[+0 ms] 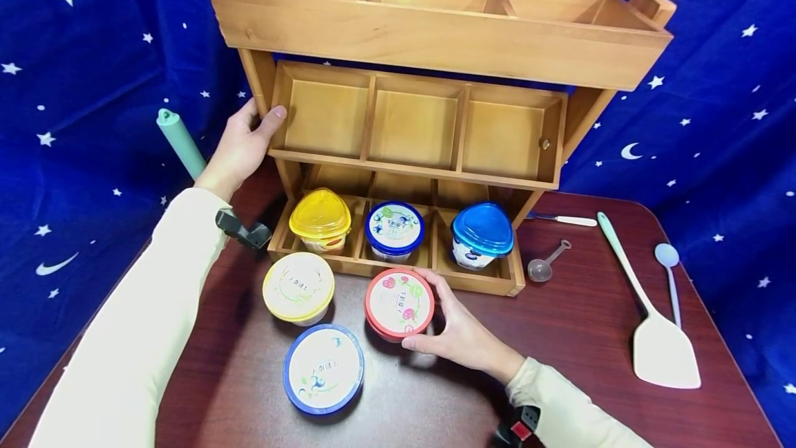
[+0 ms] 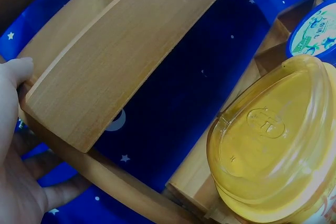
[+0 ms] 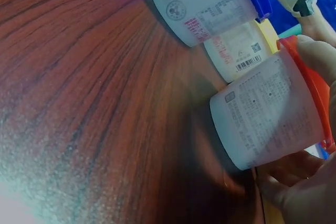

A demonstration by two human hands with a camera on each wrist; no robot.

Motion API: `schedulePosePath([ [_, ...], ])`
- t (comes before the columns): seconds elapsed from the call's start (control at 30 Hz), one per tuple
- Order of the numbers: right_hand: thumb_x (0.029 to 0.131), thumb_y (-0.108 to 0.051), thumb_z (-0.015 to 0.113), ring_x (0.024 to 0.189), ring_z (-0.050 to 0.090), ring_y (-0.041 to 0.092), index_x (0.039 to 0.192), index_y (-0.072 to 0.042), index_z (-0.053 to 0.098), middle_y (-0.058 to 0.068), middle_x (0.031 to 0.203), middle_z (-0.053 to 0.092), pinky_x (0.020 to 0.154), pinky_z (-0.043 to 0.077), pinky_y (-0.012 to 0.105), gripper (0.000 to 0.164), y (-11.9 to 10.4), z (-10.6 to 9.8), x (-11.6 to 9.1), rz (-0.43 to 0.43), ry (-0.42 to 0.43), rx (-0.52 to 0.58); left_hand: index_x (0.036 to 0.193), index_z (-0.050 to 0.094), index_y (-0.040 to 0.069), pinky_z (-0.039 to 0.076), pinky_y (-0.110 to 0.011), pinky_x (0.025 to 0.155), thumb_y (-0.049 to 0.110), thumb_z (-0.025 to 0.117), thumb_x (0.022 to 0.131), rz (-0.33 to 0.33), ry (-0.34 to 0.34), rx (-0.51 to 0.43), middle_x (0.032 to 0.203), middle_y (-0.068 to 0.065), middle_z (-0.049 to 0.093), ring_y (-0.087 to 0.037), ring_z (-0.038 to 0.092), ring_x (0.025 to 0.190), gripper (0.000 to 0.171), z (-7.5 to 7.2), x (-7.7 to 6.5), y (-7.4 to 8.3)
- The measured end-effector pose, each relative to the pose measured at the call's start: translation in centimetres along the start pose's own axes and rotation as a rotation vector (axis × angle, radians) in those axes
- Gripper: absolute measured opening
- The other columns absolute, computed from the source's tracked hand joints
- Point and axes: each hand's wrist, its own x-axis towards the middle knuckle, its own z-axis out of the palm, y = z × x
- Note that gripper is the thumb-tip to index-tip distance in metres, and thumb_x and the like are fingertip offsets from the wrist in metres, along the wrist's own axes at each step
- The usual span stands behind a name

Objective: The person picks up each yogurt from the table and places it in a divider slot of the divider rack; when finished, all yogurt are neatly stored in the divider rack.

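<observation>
My right hand grips a tub with a red lid by its right side, thumb near and fingers far. In the right wrist view the tub's white printed wall shows close over the brown table. My left hand holds the left end of the wooden rack's middle tier, thumb over its edge, the other fingers behind. Left of the red-lidded tub stand a yellow-lidded tub and, nearer me, a blue-lidded tub.
The rack's bottom tier holds a tub with a domed yellow lid, a flat blue-lidded tub and one with a domed blue lid. Rightward lie a measuring spoon, a spatula and a small light-blue spoon.
</observation>
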Motion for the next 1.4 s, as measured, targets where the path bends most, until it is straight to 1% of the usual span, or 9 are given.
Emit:
schedulePosePath([
  [0.33,0.075,-0.025,0.088,0.134,0.043,0.016,0.147,-0.024,0.032,-0.002,0.145,0.047,0.113,0.028,0.017,0.091,-0.1,0.1,0.0,0.012,0.008,0.012,0.139,0.050,0.012,0.042,-0.030,0.099,0.047,0.050,0.101,0.003,0.003,0.005,0.126,-0.012,0.058,-0.012,0.056,0.105,0.051,0.0,0.0,0.0],
  [0.43,0.075,-0.024,0.088,0.134,0.043,0.016,0.147,-0.023,0.033,-0.002,0.145,0.047,0.112,0.028,0.017,0.090,0.0,0.1,0.0,0.002,0.012,0.022,0.139,0.050,0.012,0.043,-0.030,0.099,0.047,0.050,0.101,0.005,0.003,0.005,0.126,-0.012,0.058,-0.012,0.056,0.105,0.051,0.0,0.0,-0.1],
  [0.6,0.076,-0.019,0.087,0.131,0.047,0.017,0.147,-0.020,0.033,0.001,0.145,0.047,0.111,0.033,0.019,0.090,0.1,0.1,-0.1,-0.025,0.015,0.059,0.140,0.050,0.012,0.042,-0.030,0.099,0.047,0.050,0.101,0.006,0.001,0.005,0.128,-0.012,0.058,-0.013,0.056,0.107,0.052,0.0,0.0,0.0],
  [0.73,0.075,-0.016,0.086,0.128,0.049,0.014,0.148,-0.021,0.032,0.002,0.144,0.048,0.108,0.035,0.019,0.090,-0.3,-0.1,-0.4,-0.018,0.027,0.081,0.142,0.048,0.012,0.042,-0.031,0.101,0.046,0.049,0.101,0.012,0.002,0.017,0.130,-0.013,0.057,-0.014,0.055,0.110,0.053,0.0,0.0,0.0],
  [0.83,0.076,-0.013,0.086,0.126,0.050,0.014,0.148,-0.020,0.031,0.004,0.143,0.048,0.106,0.038,0.018,0.091,-0.9,-0.4,-0.6,-0.021,0.033,0.115,0.142,0.048,0.012,0.042,-0.031,0.101,0.046,0.049,0.101,0.011,0.000,0.020,0.131,-0.013,0.056,-0.014,0.055,0.110,0.053,0.0,-0.1,0.1],
  [1.0,0.076,-0.004,0.083,0.127,0.049,0.015,0.149,-0.018,0.029,0.008,0.144,0.044,0.105,0.041,0.020,0.092,-2.4,-1.3,-0.8,-0.053,0.038,0.193,0.141,0.049,0.012,0.042,-0.031,0.100,0.047,0.049,0.101,0.006,0.000,0.008,0.129,-0.013,0.057,-0.014,0.055,0.108,0.053,-0.1,0.0,0.0],
  [1.2,0.073,0.003,0.084,0.129,0.047,0.015,0.151,-0.015,0.027,0.009,0.146,0.042,0.106,0.040,0.018,0.098,-4.6,-3.1,-0.9,-0.130,0.086,0.148,0.140,0.050,0.013,0.043,-0.031,0.099,0.047,0.050,0.101,0.005,0.002,0.004,0.128,-0.012,0.058,-0.013,0.056,0.106,0.052,-0.1,-0.1,0.1],
  [1.3,0.071,0.006,0.084,0.130,0.046,0.014,0.151,-0.015,0.025,0.008,0.147,0.041,0.105,0.041,0.017,0.102,-5.8,-4.0,-1.0,-0.136,0.120,0.144,0.140,0.050,0.013,0.043,-0.031,0.099,0.047,0.049,0.101,0.006,0.001,0.005,0.128,-0.012,0.058,-0.012,0.056,0.106,0.052,0.0,-0.1,0.1],
  [1.4,0.069,0.010,0.083,0.129,0.047,0.016,0.152,-0.012,0.024,0.010,0.147,0.041,0.102,0.044,0.019,0.105,-6.7,-5.0,-0.9,-0.152,0.153,0.152,0.141,0.049,0.013,0.043,-0.032,0.100,0.047,0.049,0.101,0.006,0.000,0.006,0.129,-0.012,0.057,-0.013,0.056,0.107,0.052,0.0,-0.1,0.1],
])
